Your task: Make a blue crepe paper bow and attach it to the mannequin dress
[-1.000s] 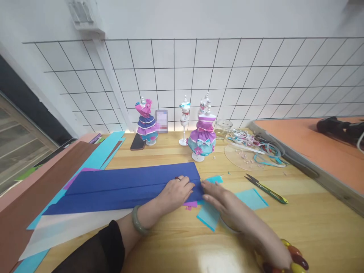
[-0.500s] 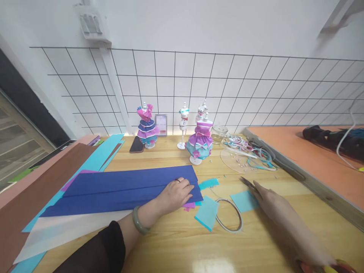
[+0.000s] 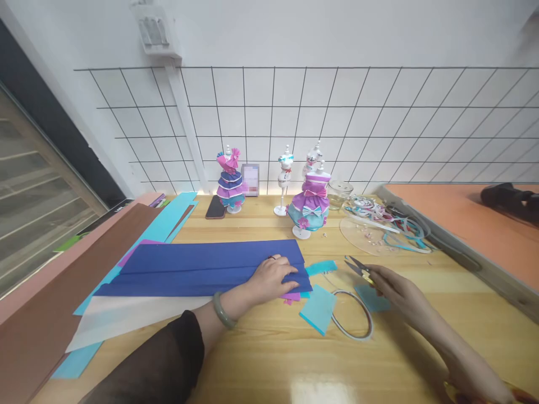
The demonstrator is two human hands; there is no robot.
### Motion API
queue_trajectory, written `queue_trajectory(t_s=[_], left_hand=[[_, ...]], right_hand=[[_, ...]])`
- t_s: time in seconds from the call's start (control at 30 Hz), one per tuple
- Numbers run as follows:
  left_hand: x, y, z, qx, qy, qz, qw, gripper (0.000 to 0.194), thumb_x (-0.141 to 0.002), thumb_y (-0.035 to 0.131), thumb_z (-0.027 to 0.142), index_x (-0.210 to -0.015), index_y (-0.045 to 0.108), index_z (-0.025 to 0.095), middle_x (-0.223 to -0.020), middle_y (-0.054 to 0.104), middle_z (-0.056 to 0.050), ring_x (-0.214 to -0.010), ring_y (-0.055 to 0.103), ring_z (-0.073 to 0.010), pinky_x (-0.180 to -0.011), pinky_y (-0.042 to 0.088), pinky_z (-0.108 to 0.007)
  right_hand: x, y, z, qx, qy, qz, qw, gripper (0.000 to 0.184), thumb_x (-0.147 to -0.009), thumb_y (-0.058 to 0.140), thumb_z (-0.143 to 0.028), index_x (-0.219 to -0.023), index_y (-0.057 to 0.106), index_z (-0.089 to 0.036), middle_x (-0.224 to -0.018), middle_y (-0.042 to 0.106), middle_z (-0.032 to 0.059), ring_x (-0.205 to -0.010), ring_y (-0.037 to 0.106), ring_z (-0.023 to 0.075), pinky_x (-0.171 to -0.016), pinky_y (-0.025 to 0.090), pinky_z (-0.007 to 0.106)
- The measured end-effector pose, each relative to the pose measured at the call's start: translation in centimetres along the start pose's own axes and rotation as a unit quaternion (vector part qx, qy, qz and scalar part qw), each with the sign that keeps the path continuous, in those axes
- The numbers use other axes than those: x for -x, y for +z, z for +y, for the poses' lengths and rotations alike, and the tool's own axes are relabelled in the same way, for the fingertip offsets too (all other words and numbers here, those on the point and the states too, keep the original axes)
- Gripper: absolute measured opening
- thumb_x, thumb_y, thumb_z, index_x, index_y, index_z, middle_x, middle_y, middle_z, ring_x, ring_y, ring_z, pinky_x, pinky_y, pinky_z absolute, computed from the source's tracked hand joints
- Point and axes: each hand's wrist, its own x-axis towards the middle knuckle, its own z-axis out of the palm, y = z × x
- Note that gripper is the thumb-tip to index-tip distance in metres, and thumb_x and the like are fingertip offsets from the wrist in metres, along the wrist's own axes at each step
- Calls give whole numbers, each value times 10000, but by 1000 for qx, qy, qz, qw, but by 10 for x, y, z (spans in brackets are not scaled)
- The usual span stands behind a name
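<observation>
Hands apart. Thin white-grey ring (image 3: 370, 324) and sheer turquoise square (image 3: 317, 310) lie right of the long dark-blue folded paper sheet (image 3: 177, 258). Left hand (image 3: 273, 278) rests flattish on the sheet's right end, pressing it to the light wooden table (image 3: 261, 365). Right hand (image 3: 391, 285), off to the sheet's right, is clamped on small yellow-handled metal snips (image 3: 357, 267), blades parted. Beyond the sheet: dark flat phone (image 3: 215, 207), white dress form in ruffled purple-teal dress (image 3: 310, 203), clear glass jar (image 3: 340, 196).
</observation>
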Motion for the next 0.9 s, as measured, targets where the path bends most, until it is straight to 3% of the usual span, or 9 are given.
queue_trajectory(t_s=[0.13, 0.27, 0.43, 0.53, 0.9], left_hand=[[-1, 3, -3, 24, 5, 10, 1000, 238, -779, 573, 396, -932, 664, 237, -842, 623, -24, -870, 534, -175, -760, 399, -277], [-1, 3, -7, 52, 24, 24, 998, 206, -825, 522, 355, -851, 673, 217, -810, 638, -18, -822, 540, -147, -759, 383, -260], [-1, 0, -7, 90, 30, 32, 995, 206, -841, 506, 324, -815, 662, 193, -814, 661, -13, -774, 559, -122, -784, 374, -254], [-2, -1, -6, 100, 29, 32, 994, 209, -843, 503, 323, -816, 661, 189, -815, 667, -13, -773, 563, -121, -785, 376, -252], [-2, 1, -11, 130, 24, 37, 991, 227, -857, 483, 336, -851, 665, 199, -856, 684, -11, -781, 572, -117, -786, 383, -240]], right_hand=[[-4, 8, -42, -45, -45, -101, 993, 475, -835, 370, -554, -1024, 609, -189, -1031, 664, 76, -958, 590, 254, -787, 468, 313], [-8, 16, -64, -34, -75, -154, 985, 471, -832, 373, -568, -1004, 623, -207, -1002, 666, 67, -919, 584, 258, -760, 457, 327], [-12, 20, -60, 5, -84, -217, 973, 422, -830, 382, -567, -865, 597, -206, -762, 636, 30, -678, 550, 184, -620, 426, 292], [-15, 18, -54, 5, -96, -244, 965, 409, -815, 415, -567, -816, 587, -196, -718, 606, 19, -624, 508, 158, -567, 398, 272], [-21, 18, -59, -18, -129, -263, 956, 374, -789, 511, -497, -949, 646, -187, -894, 655, 56, -800, 568, 209, -707, 440, 322]])
